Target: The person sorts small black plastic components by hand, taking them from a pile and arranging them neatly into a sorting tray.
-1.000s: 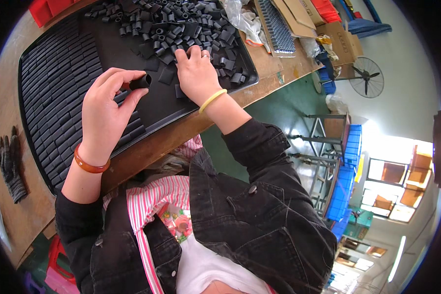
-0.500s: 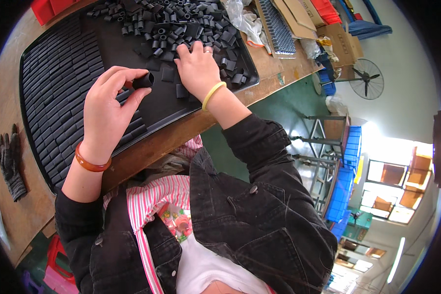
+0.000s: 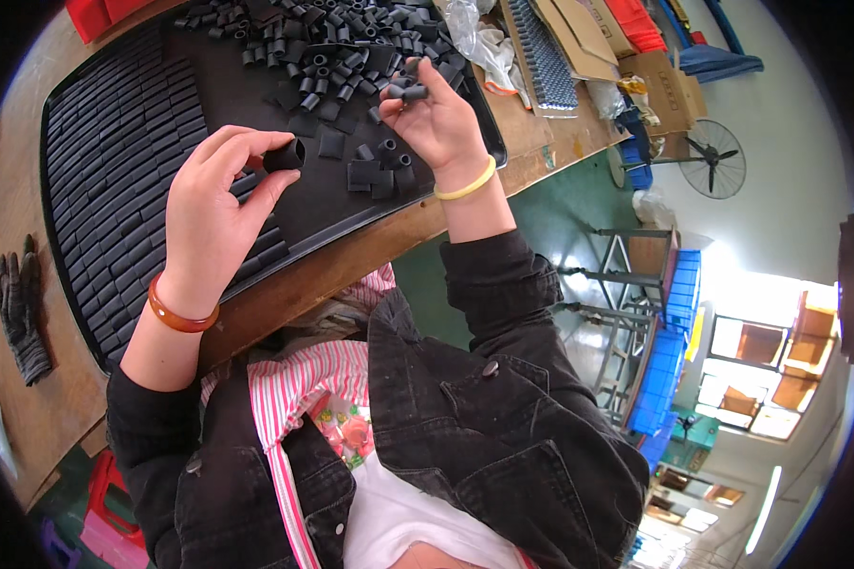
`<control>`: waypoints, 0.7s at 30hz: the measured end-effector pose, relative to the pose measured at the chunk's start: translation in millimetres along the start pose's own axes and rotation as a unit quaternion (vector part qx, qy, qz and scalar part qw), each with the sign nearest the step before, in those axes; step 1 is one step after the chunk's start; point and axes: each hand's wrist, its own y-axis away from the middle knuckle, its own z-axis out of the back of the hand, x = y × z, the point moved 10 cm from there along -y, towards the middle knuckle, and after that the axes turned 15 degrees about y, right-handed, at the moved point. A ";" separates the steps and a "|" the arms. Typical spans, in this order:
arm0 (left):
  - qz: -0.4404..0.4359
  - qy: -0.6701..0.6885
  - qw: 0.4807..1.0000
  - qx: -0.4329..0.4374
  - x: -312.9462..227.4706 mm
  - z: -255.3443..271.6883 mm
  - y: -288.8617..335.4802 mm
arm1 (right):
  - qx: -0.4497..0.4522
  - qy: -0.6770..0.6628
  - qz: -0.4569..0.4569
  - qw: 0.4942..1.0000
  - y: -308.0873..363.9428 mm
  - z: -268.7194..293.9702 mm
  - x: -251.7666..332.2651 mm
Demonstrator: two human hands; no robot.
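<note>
Tray sits at the table's near edge, likely for easy reach. Left hand pinches a black sleeve between thumb and fingers above the tray, bore facing right, probably so the end is accessible. Packed rows fill the tray's left side, likely tight so pieces don't roll. Right hand, palm up, curls loosely around a few short tubes, presumably so none drop. Loose pile lies far, apart from the rows, likely against mixing.
</note>
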 end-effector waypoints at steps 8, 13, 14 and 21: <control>-0.003 -0.020 0.999 -0.029 -1.8 5.9 0.0 | 0.094 -0.226 -0.165 0.956 27.5 -35.3 -28.0; 0.042 0.005 0.999 -0.027 12.3 6.3 3.2 | 0.164 -0.133 -0.170 0.963 56.6 -85.5 -29.6; 0.051 0.007 0.998 -0.024 15.5 5.6 5.1 | 0.057 -0.077 -0.186 0.978 58.8 -77.7 -32.8; 0.053 0.006 0.998 -0.020 13.5 4.0 2.8 | 0.235 -0.123 -0.137 0.954 65.2 -101.5 -33.7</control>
